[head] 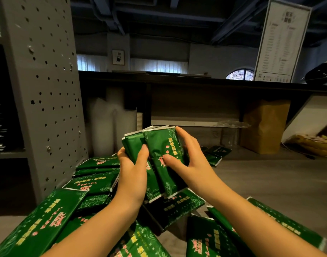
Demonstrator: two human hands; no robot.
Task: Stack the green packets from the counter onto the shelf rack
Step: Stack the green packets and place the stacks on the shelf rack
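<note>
Fingers of my right hand curl over the top right edge of a bundle of green packets, with the thumb pressed on its front face. My left hand grips the bundle's other side, thumb across the front and the remaining fingers hidden behind. So both hands are closed around the bundle, which is held upright above the near left part of the counter, over the loose packets heaped there. A few more packets lie well apart, toward the far edge of the counter.

I judge the bundle is being squared up before it goes to the shelf rack, which stands at the counter's left edge.

The risk I see is in the bundle itself. Its packets are fanned, with top edges stepped rather than flush, and the wrappers look glossy. If I swing left with that grip, an inner packet could slide out and drop back onto the heap.

The rack's perforated side panel also stands between the bundle and the shelf openings on the far left. A short arc could catch a protruding corner on the panel and spill the lot. I cannot tell how much room the shelf offers, since it is dark and partly cut off.
</note>
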